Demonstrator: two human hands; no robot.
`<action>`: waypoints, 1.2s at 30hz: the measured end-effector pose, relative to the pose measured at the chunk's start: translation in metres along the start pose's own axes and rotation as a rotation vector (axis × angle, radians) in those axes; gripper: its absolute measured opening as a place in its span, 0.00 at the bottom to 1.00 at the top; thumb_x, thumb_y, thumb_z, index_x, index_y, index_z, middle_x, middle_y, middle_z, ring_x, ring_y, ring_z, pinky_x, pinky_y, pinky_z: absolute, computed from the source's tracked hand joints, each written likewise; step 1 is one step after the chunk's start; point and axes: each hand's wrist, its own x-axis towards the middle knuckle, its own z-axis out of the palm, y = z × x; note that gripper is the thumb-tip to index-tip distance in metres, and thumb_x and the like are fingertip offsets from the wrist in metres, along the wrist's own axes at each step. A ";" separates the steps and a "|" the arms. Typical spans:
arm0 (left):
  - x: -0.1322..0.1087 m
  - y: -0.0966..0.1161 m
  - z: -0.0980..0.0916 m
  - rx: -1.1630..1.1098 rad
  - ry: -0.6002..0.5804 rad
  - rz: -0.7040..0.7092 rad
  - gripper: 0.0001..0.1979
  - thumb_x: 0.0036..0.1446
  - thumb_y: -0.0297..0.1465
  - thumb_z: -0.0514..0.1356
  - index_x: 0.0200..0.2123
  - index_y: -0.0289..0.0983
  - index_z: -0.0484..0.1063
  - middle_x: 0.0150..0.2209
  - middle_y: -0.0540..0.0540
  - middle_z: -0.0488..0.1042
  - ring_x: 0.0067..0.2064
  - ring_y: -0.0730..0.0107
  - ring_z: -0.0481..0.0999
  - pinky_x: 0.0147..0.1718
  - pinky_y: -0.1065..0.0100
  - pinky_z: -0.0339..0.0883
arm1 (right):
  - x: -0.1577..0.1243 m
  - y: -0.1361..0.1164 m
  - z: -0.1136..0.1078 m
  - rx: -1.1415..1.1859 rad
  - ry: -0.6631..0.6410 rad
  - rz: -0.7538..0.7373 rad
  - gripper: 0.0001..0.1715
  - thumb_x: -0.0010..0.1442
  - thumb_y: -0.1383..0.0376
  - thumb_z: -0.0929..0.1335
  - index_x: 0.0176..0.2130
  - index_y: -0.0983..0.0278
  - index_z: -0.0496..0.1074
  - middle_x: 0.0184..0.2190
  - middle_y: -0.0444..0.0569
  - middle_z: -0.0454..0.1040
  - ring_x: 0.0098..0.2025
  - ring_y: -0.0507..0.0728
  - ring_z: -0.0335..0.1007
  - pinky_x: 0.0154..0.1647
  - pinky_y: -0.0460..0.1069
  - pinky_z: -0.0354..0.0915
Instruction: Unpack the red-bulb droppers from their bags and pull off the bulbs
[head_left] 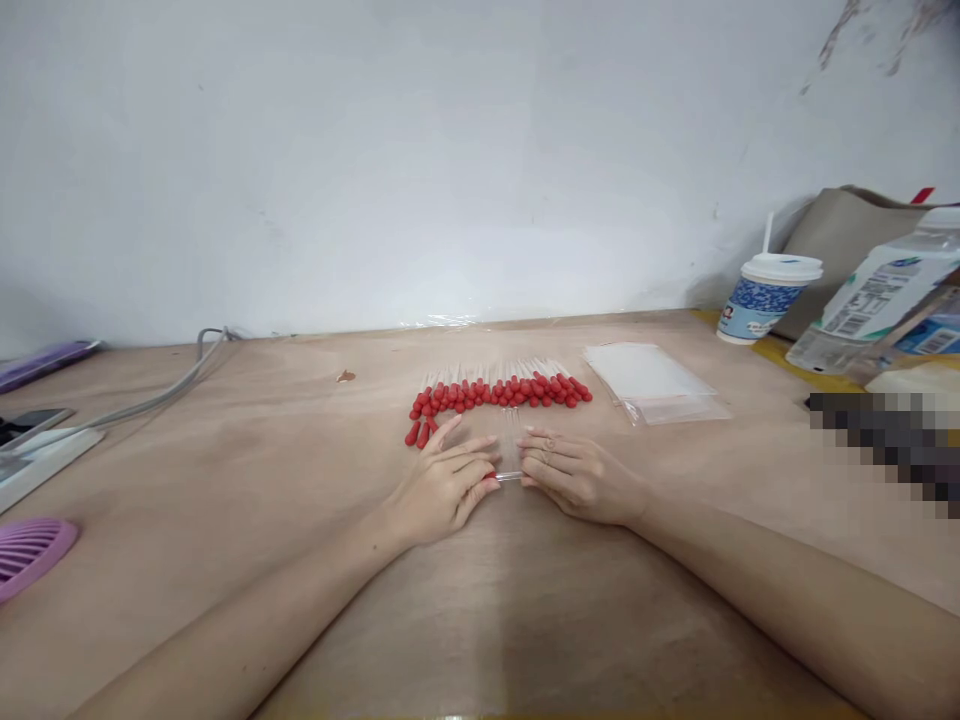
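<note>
A clear plastic bag (510, 452) lies flat on the table between my hands. The fingers of my left hand (442, 490) are closed on its left edge, and a bit of red shows beside the thumb, mostly hidden. My right hand (574, 475) pinches the right edge, fingers bent over it. Just beyond the bag stretches a long row of droppers (502, 392) with red rubber bulbs facing me and thin clear tubes pointing to the wall. A few loose droppers (421, 434) lie close to my left fingertips.
A stack of clear bags (652, 375) lies to the right. Farther right stand a paper cup (761, 300) with a straw, a tilted plastic bottle (874, 300) and a grey bag (832, 235). At left are a grey cable (161, 395), a phone (37, 425) and a pink slatted object (37, 555).
</note>
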 end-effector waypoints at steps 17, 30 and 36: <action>-0.012 -0.010 -0.004 0.049 0.117 0.031 0.07 0.59 0.28 0.52 0.36 0.36 0.70 0.40 0.46 0.76 0.51 0.65 0.70 0.57 0.56 0.50 | -0.008 0.005 -0.005 0.026 0.073 0.068 0.10 0.59 0.71 0.62 0.41 0.67 0.67 0.39 0.52 0.74 0.50 0.55 0.66 0.55 0.54 0.63; -0.018 -0.073 -0.043 -0.239 0.165 -1.033 0.15 0.50 0.41 0.57 0.33 0.36 0.75 0.25 0.48 0.72 0.27 0.70 0.68 0.25 0.70 0.61 | -0.009 0.017 0.002 -0.266 -0.025 0.595 0.13 0.58 0.68 0.61 0.40 0.64 0.73 0.29 0.48 0.74 0.33 0.55 0.66 0.38 0.50 0.55; -0.026 -0.091 -0.042 -0.616 0.020 -1.231 0.20 0.36 0.41 0.66 0.32 0.34 0.75 0.21 0.49 0.71 0.21 0.74 0.65 0.21 0.72 0.60 | 0.000 0.012 0.006 -0.284 -0.023 0.636 0.11 0.57 0.69 0.61 0.36 0.64 0.73 0.29 0.47 0.75 0.34 0.55 0.66 0.41 0.51 0.54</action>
